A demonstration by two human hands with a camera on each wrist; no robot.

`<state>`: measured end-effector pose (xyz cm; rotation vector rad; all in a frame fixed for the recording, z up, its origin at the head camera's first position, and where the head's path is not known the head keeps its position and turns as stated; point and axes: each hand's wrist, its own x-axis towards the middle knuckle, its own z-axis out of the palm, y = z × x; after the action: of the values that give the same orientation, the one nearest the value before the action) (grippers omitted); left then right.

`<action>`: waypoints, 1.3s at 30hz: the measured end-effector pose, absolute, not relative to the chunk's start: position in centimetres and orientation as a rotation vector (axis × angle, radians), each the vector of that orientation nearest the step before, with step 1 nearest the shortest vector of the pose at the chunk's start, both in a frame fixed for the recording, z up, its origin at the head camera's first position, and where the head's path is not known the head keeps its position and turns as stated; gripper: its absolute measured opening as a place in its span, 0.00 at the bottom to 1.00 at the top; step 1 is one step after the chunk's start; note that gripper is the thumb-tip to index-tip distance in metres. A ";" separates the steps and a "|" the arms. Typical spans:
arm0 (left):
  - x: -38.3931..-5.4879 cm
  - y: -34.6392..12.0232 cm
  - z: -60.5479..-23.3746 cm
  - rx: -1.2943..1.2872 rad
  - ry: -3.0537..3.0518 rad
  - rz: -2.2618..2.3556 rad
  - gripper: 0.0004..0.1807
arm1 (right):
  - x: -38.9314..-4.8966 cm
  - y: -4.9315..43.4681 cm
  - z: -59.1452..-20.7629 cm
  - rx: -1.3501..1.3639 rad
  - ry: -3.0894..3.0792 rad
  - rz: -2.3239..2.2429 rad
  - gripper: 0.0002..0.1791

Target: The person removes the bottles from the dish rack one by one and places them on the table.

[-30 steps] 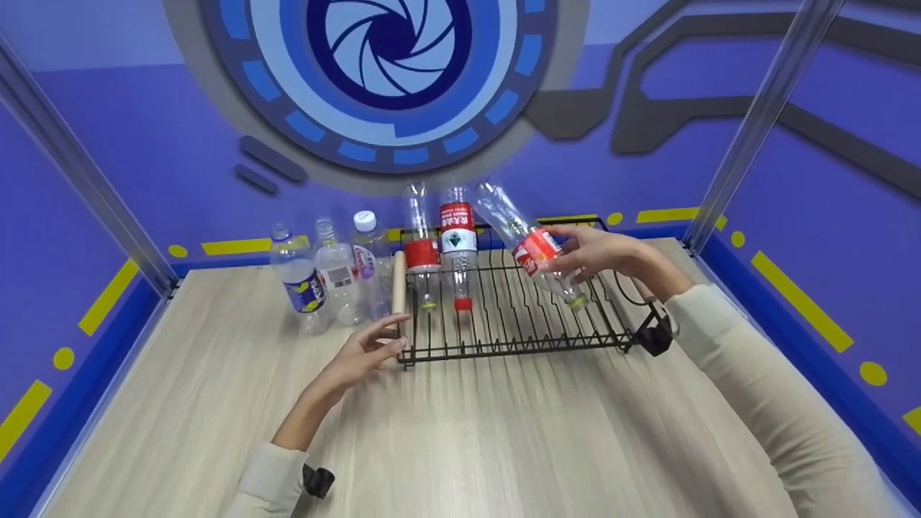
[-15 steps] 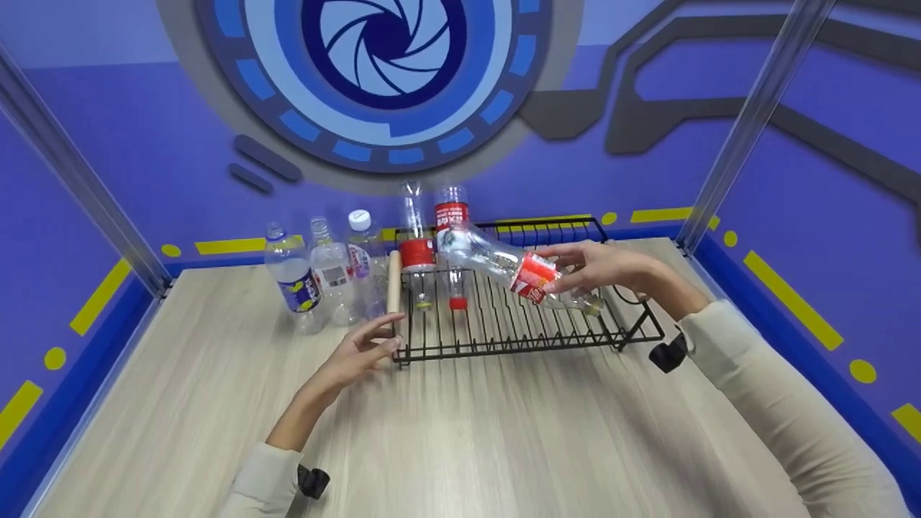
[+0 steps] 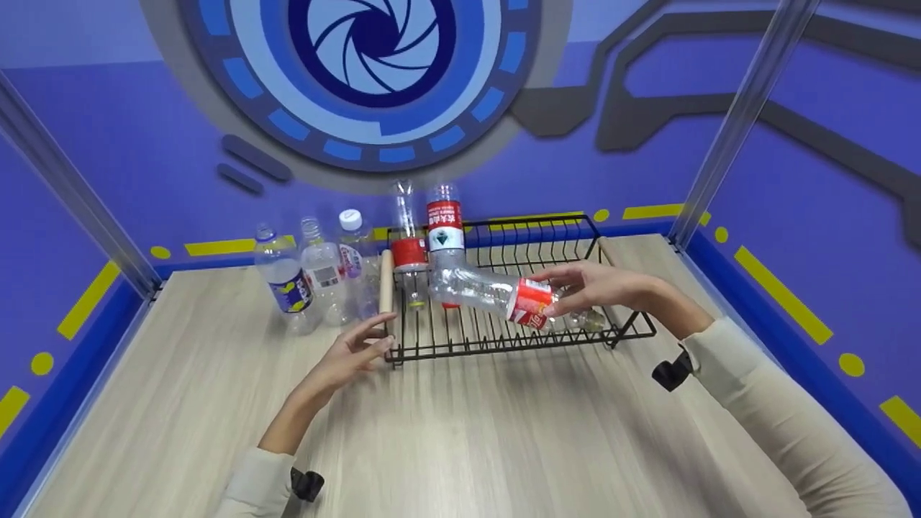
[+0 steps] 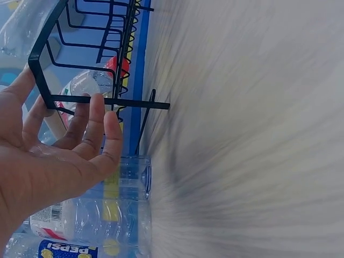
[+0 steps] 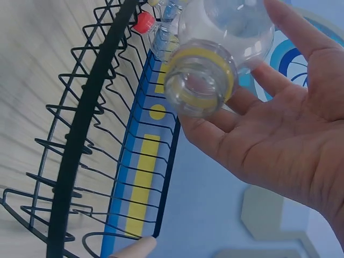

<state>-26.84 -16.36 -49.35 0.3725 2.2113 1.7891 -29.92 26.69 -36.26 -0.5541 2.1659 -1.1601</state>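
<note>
My right hand (image 3: 601, 288) grips a clear plastic bottle (image 3: 481, 289) around its red label, over the rack. Its base points left and overlaps a rack bottle in the head view; its capless mouth with a yellow ring (image 5: 200, 78) faces the right wrist camera. My left hand (image 3: 349, 352) holds the front left corner of the black wire rack (image 4: 80, 99), beside the wooden handle (image 3: 387, 280). Two upside-down bottles lean in the rack's left part: a red-labelled bottle (image 3: 409, 252) and a bottle with a red and white label (image 3: 445, 219), its red cap (image 5: 144, 22) low among the wires.
Left of the rack stand three upright bottles: a Pepsi bottle (image 3: 289, 291), a clear bottle with a barcode label (image 3: 325, 277) and a white-capped bottle (image 3: 352, 248). Behind the wooden table (image 3: 460, 432) rises a blue-purple printed wall (image 3: 115, 144), with side panels left and right.
My right hand has tipped the held bottle from steep to nearly level, its base swinging left and down. My left hand has stayed at the rack's corner. The head view has shifted slightly.
</note>
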 end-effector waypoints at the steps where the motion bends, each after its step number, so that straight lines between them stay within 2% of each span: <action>1: -26.8 -16.3 -49.3 0.368 2.212 1.789 0.30 | -29.8 26.7 -36.4 -0.557 2.162 -1.164 0.38; 14: -25.2 -14.4 -48.4 0.218 2.495 1.911 0.22 | -28.7 26.9 -38.1 -0.631 2.101 -1.120 0.38; 21: -24.1 -13.2 -46.3 0.102 2.802 2.067 0.12 | -28.3 26.7 -38.2 -0.644 2.097 -1.098 0.37; 26: -23.4 -12.7 -44.7 0.415 2.911 2.016 0.14 | -28.0 26.3 -38.5 -0.604 2.066 -1.115 0.38; 34: -22.1 -11.8 -43.8 0.952 2.971 1.541 0.36 | -27.6 24.9 -38.7 -0.632 2.047 -1.098 0.37; 39: -21.9 -11.4 -43.7 1.112 2.973 1.460 0.42 | -27.2 24.0 -38.5 -0.641 2.058 -1.074 0.38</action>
<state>-21.94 -11.43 -43.66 1.1120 2.9730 1.4596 -27.22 24.01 -38.52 -0.6407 2.0583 -1.0738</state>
